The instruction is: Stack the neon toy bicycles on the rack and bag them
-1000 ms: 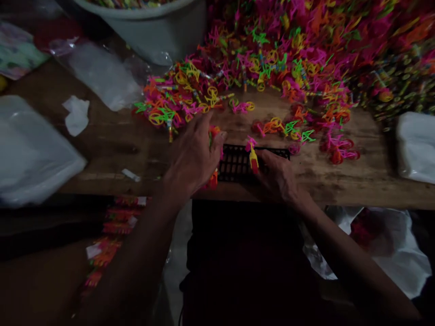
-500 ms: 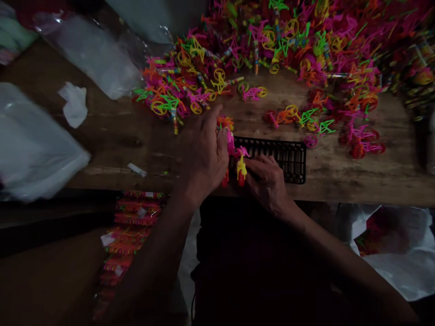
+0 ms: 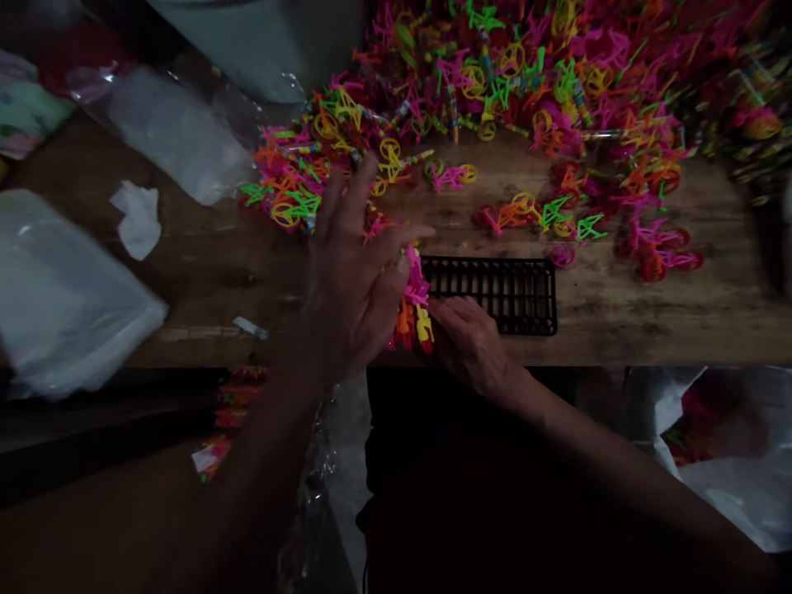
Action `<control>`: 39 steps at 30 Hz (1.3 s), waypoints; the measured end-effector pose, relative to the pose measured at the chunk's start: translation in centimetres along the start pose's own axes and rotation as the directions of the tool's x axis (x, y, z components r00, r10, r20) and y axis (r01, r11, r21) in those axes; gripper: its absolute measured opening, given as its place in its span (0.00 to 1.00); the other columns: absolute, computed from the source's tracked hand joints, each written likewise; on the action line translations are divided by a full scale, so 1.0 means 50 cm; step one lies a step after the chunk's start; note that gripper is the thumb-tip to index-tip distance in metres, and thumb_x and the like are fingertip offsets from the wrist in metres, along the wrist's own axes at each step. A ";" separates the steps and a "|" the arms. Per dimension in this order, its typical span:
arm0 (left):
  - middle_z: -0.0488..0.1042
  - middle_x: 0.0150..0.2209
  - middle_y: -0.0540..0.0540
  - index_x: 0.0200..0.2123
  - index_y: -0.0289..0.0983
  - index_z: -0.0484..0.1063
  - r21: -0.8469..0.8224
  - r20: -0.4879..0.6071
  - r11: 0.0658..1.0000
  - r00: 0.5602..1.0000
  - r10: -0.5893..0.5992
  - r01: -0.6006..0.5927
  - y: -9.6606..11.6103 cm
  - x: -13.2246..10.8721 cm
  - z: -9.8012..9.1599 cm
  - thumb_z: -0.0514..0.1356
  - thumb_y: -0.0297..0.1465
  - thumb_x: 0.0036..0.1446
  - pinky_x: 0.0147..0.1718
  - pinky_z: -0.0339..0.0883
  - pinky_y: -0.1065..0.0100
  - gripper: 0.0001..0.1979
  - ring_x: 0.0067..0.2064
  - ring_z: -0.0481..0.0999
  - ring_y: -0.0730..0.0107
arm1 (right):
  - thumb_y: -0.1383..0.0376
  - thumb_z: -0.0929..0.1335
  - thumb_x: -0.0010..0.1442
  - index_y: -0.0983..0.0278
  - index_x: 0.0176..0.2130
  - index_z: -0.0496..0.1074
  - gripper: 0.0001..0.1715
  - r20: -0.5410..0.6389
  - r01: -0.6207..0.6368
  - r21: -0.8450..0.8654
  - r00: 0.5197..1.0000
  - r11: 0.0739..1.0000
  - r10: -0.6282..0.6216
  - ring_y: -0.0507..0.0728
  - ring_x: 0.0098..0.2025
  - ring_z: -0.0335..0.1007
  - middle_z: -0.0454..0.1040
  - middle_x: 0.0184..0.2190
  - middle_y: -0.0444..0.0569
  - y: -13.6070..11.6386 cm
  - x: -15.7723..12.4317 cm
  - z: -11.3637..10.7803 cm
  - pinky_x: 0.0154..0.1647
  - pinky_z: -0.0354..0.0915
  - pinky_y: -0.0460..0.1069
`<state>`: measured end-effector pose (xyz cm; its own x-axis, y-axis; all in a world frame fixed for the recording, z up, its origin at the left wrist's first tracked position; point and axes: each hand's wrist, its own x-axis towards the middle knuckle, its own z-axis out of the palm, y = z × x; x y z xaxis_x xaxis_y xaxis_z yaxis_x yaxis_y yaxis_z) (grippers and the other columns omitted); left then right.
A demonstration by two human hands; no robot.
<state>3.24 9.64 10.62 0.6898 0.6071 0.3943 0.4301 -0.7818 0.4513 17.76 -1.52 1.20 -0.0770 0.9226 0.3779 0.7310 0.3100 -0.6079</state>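
My left hand (image 3: 352, 272) hovers over the wooden bench (image 3: 204, 264) with its fingers spread, beside a small row of upright plastic toy bicycles (image 3: 413, 309) in pink, orange and yellow. My right hand (image 3: 467, 338) rests at the left end of a black slotted tray (image 3: 507, 289), fingers curled against the yellow toy in that row. A big heap of neon toy bicycles (image 3: 525, 91) fills the far side of the bench, with several loose ones (image 3: 538, 216) just beyond the tray.
Clear plastic bags (image 3: 167, 132) and a white bag (image 3: 55, 289) lie at the left, with a crumpled white scrap (image 3: 137, 216). A grey tub (image 3: 266, 41) stands at the back. Packed toy strips (image 3: 216, 429) lie below the bench edge; another white bag (image 3: 736, 462) is lower right.
My left hand has opened from a curled hold to spread fingers. The right hand has slid the yellow toy left against the row at the tray's left end.
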 end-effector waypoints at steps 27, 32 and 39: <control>0.70 0.68 0.40 0.49 0.41 0.74 0.046 0.353 0.946 0.891 0.285 -0.320 -0.067 -0.005 0.005 0.57 0.44 0.62 0.73 0.50 0.35 0.18 0.76 0.52 0.34 | 0.69 0.65 0.69 0.58 0.46 0.74 0.10 0.076 -0.026 -0.029 0.997 0.999 0.029 0.58 0.40 0.74 0.79 0.39 0.49 -0.008 0.007 -0.016 0.46 0.74 0.51; 0.71 0.67 0.40 0.48 0.42 0.73 0.078 0.279 0.934 0.907 0.316 -0.350 -0.074 -0.011 0.022 0.59 0.40 0.60 0.71 0.53 0.32 0.15 0.76 0.53 0.36 | 0.69 0.65 0.69 0.58 0.39 0.75 0.10 -0.023 -0.087 -0.123 0.996 0.989 0.085 0.53 0.34 0.74 0.79 0.33 0.45 0.097 0.030 -0.144 0.36 0.71 0.47; 0.72 0.66 0.38 0.50 0.40 0.75 0.121 0.235 0.877 0.872 0.429 -0.464 -0.098 -0.019 0.022 0.64 0.41 0.55 0.64 0.66 0.37 0.21 0.74 0.57 0.34 | 0.69 0.63 0.68 0.66 0.43 0.79 0.14 -0.240 -0.411 -0.636 0.910 0.653 0.339 0.64 0.45 0.72 0.79 0.45 0.61 0.300 0.199 -0.338 0.44 0.64 0.54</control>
<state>1.12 12.75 7.18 0.9229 0.1608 0.3498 0.1278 -0.9850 0.1158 39.42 8.41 7.63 0.3405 0.8893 0.3054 0.9402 -0.3230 -0.1077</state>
